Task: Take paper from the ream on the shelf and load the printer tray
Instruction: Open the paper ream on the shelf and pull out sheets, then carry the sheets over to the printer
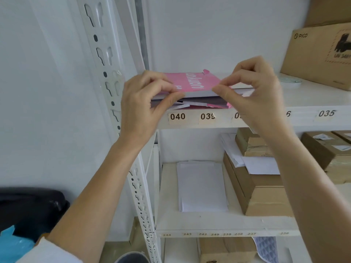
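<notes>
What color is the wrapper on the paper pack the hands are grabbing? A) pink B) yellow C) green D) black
A: the paper pack pinched at its front edge by the left hand and the right hand has a pink wrapper with white lettering, lying on the shelf above the 040 and 039 labels.

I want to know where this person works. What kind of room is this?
Probably a storeroom or office supply room. The white metal shelf has number labels along its edge, cardboard boxes sit on it, and both hands are pinching paper from a pink-wrapped ream.
</notes>
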